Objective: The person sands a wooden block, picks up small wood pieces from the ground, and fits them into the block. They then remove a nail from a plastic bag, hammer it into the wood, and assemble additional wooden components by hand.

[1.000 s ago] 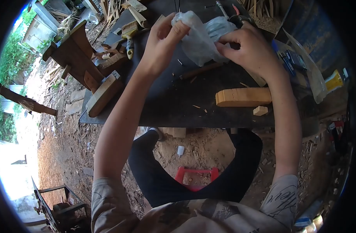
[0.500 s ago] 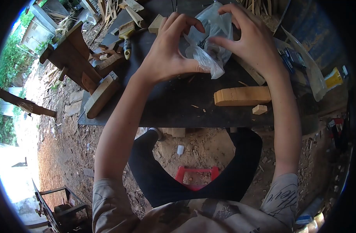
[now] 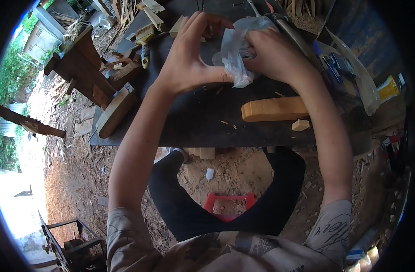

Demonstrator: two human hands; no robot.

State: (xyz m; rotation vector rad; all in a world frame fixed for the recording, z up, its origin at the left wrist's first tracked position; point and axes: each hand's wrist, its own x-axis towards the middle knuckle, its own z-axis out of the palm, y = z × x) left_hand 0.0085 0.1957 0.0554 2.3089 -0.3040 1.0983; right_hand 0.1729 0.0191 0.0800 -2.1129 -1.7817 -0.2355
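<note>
Over the dark table, a thin clear plastic bag [image 3: 231,51] hangs between both hands. My left hand [image 3: 185,61] grips its left side, the thumb stretched along the lower rim and the fingers curled at the top. My right hand [image 3: 275,53] reaches into the bag's mouth from the right. Plastic covers its fingertips, so what they touch cannot be made out. Below the right forearm lies a yellowish shaped wood block [image 3: 273,109], with a small wood cube [image 3: 300,125] near it.
A brush [image 3: 145,43] lies at the back left of the table [image 3: 194,129], beside a dark wooden piece [image 3: 76,68] and a pale wood block [image 3: 114,115]. A metal clamp [image 3: 291,34] is behind the right hand. Farther right are a blue box [image 3: 343,65] and a yellow container [image 3: 388,93].
My right hand has moved left and into the bag, covering its contents. The bag and my left hand have shifted slightly left. The metal clamp behind now shows.
</note>
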